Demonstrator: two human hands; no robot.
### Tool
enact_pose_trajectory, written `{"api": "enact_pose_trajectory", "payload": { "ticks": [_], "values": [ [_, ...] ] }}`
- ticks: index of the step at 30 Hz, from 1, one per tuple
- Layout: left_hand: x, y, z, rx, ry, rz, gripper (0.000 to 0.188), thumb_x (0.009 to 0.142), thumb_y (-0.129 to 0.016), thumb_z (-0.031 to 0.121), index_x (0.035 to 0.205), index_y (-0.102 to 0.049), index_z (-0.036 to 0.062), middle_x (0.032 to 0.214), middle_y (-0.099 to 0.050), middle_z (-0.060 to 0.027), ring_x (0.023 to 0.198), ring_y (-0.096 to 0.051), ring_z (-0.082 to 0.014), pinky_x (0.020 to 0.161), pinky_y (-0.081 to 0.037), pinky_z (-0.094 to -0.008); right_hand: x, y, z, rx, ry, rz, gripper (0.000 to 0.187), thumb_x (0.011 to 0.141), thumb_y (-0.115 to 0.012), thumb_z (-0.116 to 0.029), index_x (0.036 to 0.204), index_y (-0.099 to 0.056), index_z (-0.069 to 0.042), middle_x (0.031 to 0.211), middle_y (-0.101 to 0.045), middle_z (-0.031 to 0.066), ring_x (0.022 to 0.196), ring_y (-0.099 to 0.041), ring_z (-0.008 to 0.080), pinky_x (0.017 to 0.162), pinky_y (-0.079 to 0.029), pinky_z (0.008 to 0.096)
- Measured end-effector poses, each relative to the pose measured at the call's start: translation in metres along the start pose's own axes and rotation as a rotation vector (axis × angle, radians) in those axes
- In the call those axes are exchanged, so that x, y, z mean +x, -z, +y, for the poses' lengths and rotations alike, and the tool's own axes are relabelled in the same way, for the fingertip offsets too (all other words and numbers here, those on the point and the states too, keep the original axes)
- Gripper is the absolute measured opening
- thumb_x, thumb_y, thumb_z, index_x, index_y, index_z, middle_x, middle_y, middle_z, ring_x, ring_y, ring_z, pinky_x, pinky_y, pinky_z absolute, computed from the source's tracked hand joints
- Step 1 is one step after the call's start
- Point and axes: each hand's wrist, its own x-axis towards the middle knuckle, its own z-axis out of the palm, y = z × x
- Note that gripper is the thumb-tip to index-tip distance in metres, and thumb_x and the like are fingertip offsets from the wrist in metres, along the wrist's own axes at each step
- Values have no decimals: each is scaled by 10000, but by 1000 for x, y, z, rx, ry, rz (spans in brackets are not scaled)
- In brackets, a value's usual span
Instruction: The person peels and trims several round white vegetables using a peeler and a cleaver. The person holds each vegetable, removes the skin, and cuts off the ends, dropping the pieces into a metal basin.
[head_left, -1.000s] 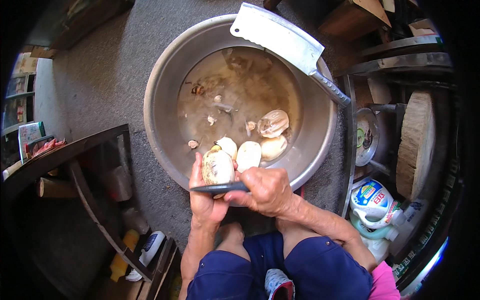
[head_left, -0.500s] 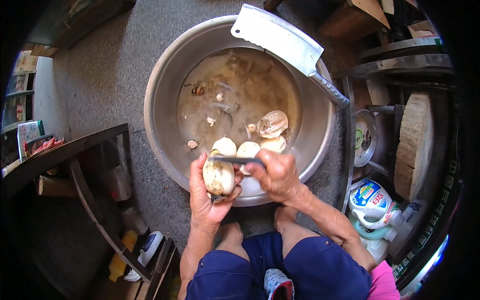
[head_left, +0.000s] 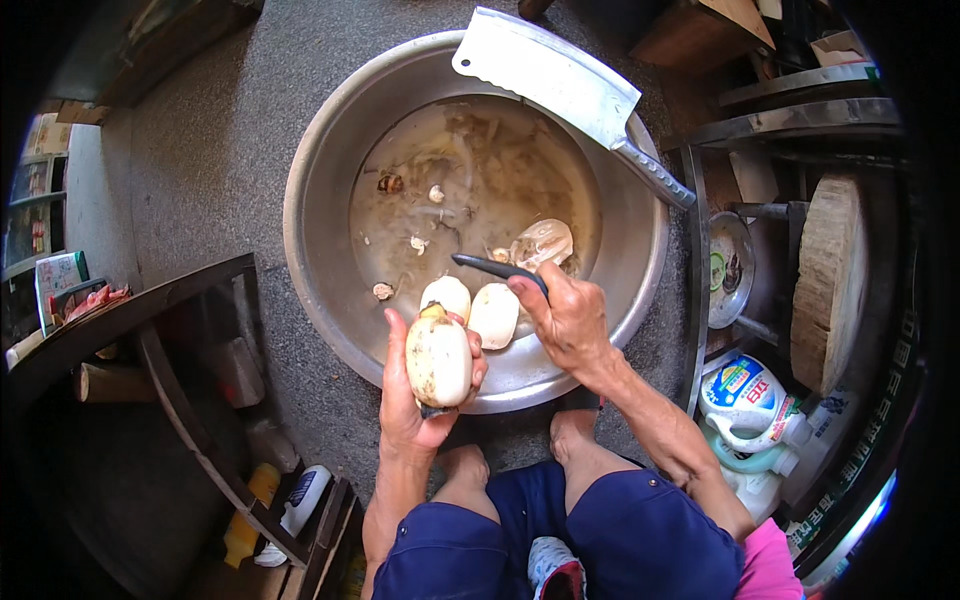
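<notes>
Cream-white and smudged brown, an oval root segment (head_left: 440,362) sits grasped in the left hand (head_left: 408,402), in front of the near rim of a wide grey metal basin (head_left: 325,300), between six and seven o'clock of it. The right hand (head_left: 574,322), between four and five o'clock, grips a slim dark tool (head_left: 495,267) pointing toward ten o'clock, apart from the segment. Two pale rounded root pieces (head_left: 493,317) lie in the basin near six o'clock. Across its rim, twelve to two o'clock, rests a broad silvery metal cleaver (head_left: 550,78).

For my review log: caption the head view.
At a metal basin, left hand holds pale root, right hand dark tool.
</notes>
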Motion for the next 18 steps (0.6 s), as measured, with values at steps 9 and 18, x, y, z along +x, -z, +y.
{"api": "enact_pose_trajectory", "payload": {
  "ticks": [9, 18],
  "values": [
    [0, 11, 8, -32, 25, 57, 473, 1032, -431, 449, 1045, -632, 22, 905, -680, -177, 753, -678, -271, 606, -568, -402, -23, 0, -46, 145, 283, -51, 453, 884, -687, -470, 772, -576, -45, 607, -577, 128, 537, -624, 313, 479, -481, 386],
    [13, 13, 9, -151, 74, -74, 582, 1008, -420, 570, 1097, -594, 22, 888, -638, -169, 756, -611, -286, 683, -529, -387, -7, 17, -32, 205, 137, -40, 476, 939, -630, -452, 720, -523, -42, 599, -557, 150, 549, -617, 346, 479, -457, 414]
  ]
}}
